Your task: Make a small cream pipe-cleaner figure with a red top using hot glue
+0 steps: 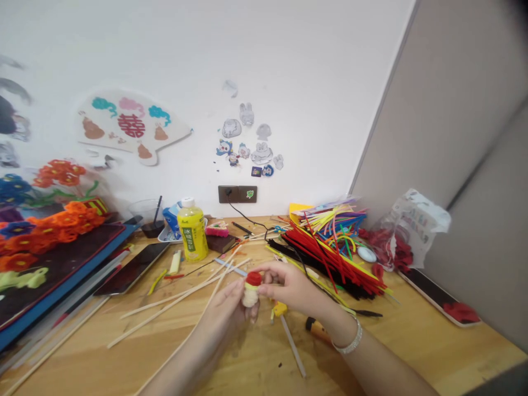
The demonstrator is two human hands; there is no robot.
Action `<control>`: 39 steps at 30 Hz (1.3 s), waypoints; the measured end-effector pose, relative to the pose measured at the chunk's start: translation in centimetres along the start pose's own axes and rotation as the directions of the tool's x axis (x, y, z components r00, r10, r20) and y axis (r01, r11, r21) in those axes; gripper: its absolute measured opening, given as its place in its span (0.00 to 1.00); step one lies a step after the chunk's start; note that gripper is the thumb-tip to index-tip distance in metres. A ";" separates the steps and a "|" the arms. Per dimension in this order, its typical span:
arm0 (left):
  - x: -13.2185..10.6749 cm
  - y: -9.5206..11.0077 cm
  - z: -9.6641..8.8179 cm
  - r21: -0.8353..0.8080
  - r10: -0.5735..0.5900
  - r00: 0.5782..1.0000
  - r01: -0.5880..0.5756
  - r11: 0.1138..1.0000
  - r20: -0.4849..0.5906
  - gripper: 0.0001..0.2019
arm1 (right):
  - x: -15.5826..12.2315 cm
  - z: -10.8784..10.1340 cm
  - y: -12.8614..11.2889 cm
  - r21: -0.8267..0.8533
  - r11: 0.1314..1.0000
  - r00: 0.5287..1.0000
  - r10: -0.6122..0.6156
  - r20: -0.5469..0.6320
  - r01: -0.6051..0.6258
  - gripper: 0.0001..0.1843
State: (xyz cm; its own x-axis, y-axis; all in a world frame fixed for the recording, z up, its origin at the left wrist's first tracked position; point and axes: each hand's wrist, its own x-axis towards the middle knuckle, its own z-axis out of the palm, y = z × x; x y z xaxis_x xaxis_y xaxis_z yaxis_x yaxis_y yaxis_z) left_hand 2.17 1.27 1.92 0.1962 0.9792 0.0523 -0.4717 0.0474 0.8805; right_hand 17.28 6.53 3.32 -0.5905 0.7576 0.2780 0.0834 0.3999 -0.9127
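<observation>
Both my hands meet over the middle of the wooden table [416, 346]. My left hand [225, 311] is closed round the lower part of a small fuzzy figure [251, 290], cream below with a yellow band and a red top. My right hand [291, 286] pinches the red top from the right, fingers pressed together. A silver bracelet [350, 342] circles my right wrist. Thin wooden sticks [181, 297] lie fanned out just left of my hands.
A big pile of coloured pipe cleaners [334, 247] lies at the right, a plastic bag of red pieces [402, 236] beyond it. A yellow bottle [192, 230], a tablet [134, 268] and a board of orange fuzzy flowers [45, 242] stand at the left.
</observation>
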 end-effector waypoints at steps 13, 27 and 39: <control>0.6 -0.2 -0.8 0.171 0.041 0.999 -0.043 0.984 0.017 0.15 | 0.0 0.1 0.7 0.083 0.992 0.972 -0.071 -0.224 0.091 0.12; 0.6 -0.1 -1.0 0.239 0.081 0.995 -0.066 0.969 -0.055 0.14 | -0.9 1.3 -0.2 -0.371 0.905 0.974 -0.227 -0.007 0.208 0.18; 0.4 0.2 -0.7 0.261 0.113 0.980 -0.066 0.963 -0.167 0.14 | -0.4 1.0 0.2 -0.128 0.989 0.997 -0.072 0.022 0.074 0.19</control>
State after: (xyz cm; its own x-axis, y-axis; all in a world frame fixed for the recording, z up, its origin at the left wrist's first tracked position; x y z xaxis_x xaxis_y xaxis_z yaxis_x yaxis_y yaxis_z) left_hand 1.54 1.76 1.73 -0.0045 0.9974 0.0717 -0.2426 -0.0706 0.9676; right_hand 16.71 5.80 2.68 -0.6125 0.7155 0.3361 0.1418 0.5178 -0.8437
